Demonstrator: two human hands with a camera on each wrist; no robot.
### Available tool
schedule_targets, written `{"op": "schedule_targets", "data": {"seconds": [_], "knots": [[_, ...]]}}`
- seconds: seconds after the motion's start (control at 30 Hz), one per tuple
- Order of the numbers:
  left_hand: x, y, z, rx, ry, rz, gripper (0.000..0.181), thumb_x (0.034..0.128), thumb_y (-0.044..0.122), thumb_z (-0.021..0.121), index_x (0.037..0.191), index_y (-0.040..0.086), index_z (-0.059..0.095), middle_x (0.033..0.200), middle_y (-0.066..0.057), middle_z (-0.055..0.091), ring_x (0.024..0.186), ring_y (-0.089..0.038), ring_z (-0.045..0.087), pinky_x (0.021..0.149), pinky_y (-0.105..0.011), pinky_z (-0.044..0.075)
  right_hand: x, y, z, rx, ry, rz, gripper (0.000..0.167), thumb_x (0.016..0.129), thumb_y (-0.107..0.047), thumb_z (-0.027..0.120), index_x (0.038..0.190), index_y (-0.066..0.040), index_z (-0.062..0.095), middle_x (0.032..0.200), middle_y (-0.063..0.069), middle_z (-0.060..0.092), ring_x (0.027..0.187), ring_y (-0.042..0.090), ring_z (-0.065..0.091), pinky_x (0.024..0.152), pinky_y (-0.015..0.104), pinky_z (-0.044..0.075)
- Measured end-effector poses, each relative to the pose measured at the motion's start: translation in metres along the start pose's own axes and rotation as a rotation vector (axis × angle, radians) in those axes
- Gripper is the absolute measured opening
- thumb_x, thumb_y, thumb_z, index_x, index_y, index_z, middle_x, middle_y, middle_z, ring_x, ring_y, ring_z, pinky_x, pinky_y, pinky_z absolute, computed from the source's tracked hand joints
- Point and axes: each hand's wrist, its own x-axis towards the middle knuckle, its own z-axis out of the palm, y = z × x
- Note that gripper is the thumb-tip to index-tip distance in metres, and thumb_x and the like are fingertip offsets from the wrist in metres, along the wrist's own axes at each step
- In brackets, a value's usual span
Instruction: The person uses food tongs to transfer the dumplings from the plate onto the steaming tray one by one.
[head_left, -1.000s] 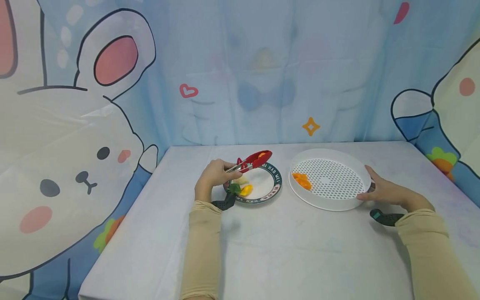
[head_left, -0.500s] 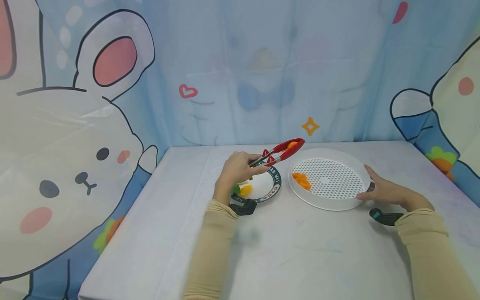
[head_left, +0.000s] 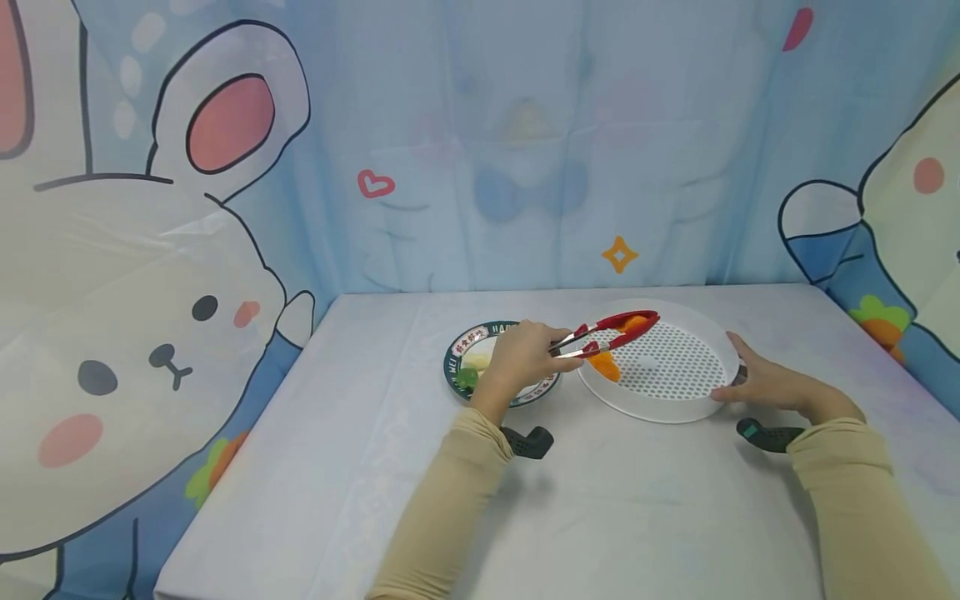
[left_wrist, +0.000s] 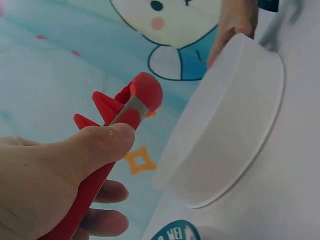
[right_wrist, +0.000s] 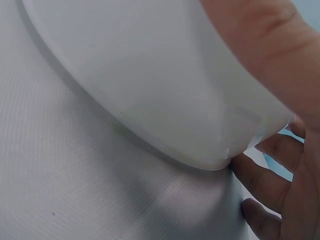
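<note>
And the tongs (head_left: 619,318) swing in over the white tray (head_left: 678,410), an orange piece (head_left: 636,323) caught between their red heads! This looks like the carry, plate to tray, nearly at its drop point. The left hand (head_left: 525,354) grips the tongs; the right hand (head_left: 780,386) curves wide around the tray's right side, steadying it on the table (head_left: 600,508). Next should come a small lowering, then a gentle release near the orange pieces (head_left: 606,367) lying at the tray's left. On the plate (head_left: 452,367), a green piece (head_left: 467,378) and a pale piece (head_left: 477,361) wait. A second ago those tongs hung above the plate — now they've crossed rightward, while tray and right hand haven't budged.
</note>
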Motion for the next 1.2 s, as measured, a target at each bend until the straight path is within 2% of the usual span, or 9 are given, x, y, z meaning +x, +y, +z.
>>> {"op": "schedule_targets", "data": {"seconds": [0.07, 0.23, 0.33, 0.53, 0.73, 0.93, 1.07, 1.2], "knots": [[0.002, 0.002, 0.005, 0.023, -0.01, -0.001, 0.059, 0.0776, 0.06, 0.068, 0.13, 0.033, 0.059, 0.071, 0.01, 0.059, 0.064, -0.009, 0.049, 0.052, -0.021, 0.036, 0.0, -0.001, 0.0, -0.001, 0.001, 0.001, 0.126, 0.081, -0.043, 0.07, 0.141, -0.004, -0.034, 0.144, 0.04, -0.021, 0.132, 0.061, -0.014, 0.097, 0.076, 0.005], [0.004, 0.004, 0.014, 0.058, -0.054, -0.02, 0.071, 0.0715, 0.064, 0.07, 0.133, 0.031, 0.056, 0.059, 0.009, 0.052, 0.062, -0.009, 0.049, 0.053, -0.022, 0.037, -0.001, -0.002, 0.002, 0.009, 0.011, -0.012, 0.126, 0.081, -0.042, 0.071, 0.142, -0.004, -0.033, 0.144, 0.039, -0.021, 0.132, 0.06, -0.014, 0.097, 0.076, 0.004], [0.004, 0.005, 0.017, 0.078, -0.069, -0.028, 0.076, 0.0706, 0.067, 0.069, 0.135, 0.03, 0.054, 0.063, 0.01, 0.055, 0.066, -0.009, 0.05, 0.055, -0.021, 0.039, 0.0, -0.001, 0.002, 0.015, 0.015, -0.026, 0.125, 0.081, -0.041, 0.071, 0.142, -0.004, -0.032, 0.145, 0.039, -0.02, 0.132, 0.06, -0.013, 0.097, 0.076, 0.005], [0.004, 0.004, 0.017, 0.067, -0.061, -0.053, 0.082, 0.0693, 0.071, 0.067, 0.137, 0.028, 0.052, 0.068, 0.011, 0.057, 0.068, -0.008, 0.052, 0.054, -0.022, 0.041, 0.002, 0.001, 0.002, 0.007, 0.019, -0.031, 0.125, 0.082, -0.041, 0.071, 0.143, -0.004, -0.032, 0.145, 0.039, -0.019, 0.132, 0.061, -0.01, 0.096, 0.077, 0.008], [0.003, -0.002, 0.011, 0.067, -0.055, -0.083, 0.086, 0.0671, 0.075, 0.065, 0.139, 0.03, 0.048, 0.069, 0.012, 0.056, 0.071, -0.008, 0.052, 0.057, -0.022, 0.041, 0.003, 0.0, 0.001, 0.007, 0.012, -0.016, 0.126, 0.081, -0.043, 0.071, 0.142, -0.004, -0.033, 0.145, 0.039, -0.02, 0.132, 0.061, -0.012, 0.096, 0.077, 0.007], [0.001, -0.012, 0.0, 0.045, -0.032, -0.092, 0.088, 0.0673, 0.075, 0.064, 0.139, 0.028, 0.048, 0.069, 0.011, 0.056, 0.067, -0.008, 0.051, 0.054, -0.022, 0.041, 0.003, -0.001, 0.0, -0.02, 0.019, -0.007, 0.128, 0.08, -0.045, 0.071, 0.141, -0.001, -0.033, 0.143, 0.041, -0.019, 0.131, 0.062, -0.011, 0.097, 0.076, 0.006], [-0.001, -0.024, -0.007, 0.0, -0.021, -0.106, 0.085, 0.0683, 0.073, 0.066, 0.137, 0.026, 0.051, 0.07, 0.008, 0.056, 0.067, -0.009, 0.051, 0.055, -0.023, 0.041, 0.004, -0.001, 0.0, -0.022, 0.022, -0.013, 0.128, 0.08, -0.044, 0.071, 0.141, -0.001, -0.033, 0.143, 0.041, -0.02, 0.131, 0.062, -0.012, 0.097, 0.076, 0.005], [-0.007, -0.04, -0.018, -0.064, -0.007, -0.146, 0.083, 0.0684, 0.068, 0.07, 0.134, 0.021, 0.052, 0.075, 0.008, 0.058, 0.069, -0.011, 0.053, 0.057, -0.025, 0.042, 0.006, 0.0, 0.0, -0.016, 0.016, -0.025, 0.128, 0.08, -0.043, 0.071, 0.14, 0.0, -0.033, 0.142, 0.041, -0.022, 0.13, 0.062, -0.014, 0.097, 0.076, 0.004]]}}
